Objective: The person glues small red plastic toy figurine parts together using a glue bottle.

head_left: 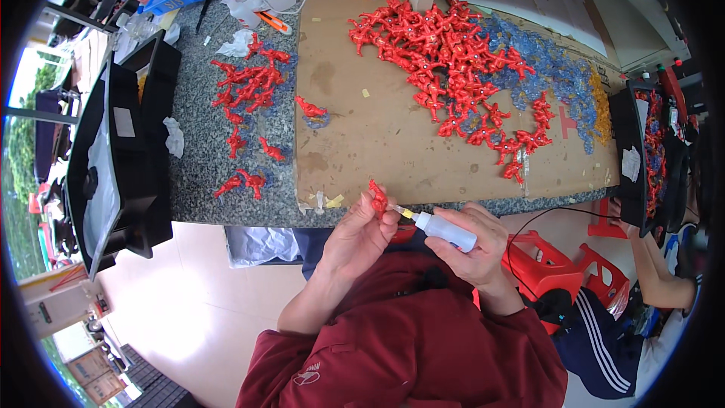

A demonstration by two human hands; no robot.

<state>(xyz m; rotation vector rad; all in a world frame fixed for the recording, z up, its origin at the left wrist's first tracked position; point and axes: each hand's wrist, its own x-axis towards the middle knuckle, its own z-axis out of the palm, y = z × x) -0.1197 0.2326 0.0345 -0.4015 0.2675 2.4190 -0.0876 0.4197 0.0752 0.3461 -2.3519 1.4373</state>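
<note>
Red figure [379, 198] pinched in left hand [353, 233], lower centre of frame; long axis near upright, top leaning left; whitish squeeze bottle [445, 233] gripped in right hand [483, 240], axis slanted, nozzle [407, 213] pointed upper left, toward figure.

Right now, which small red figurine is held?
The glossy red figurine pinched in the left hand, left of the translucent squeeze bottle; no other is held.

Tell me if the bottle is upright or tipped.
Tipped: the bottle lies aslant in the right hand, its nozzle pointing toward the red figure in the left hand.
</note>
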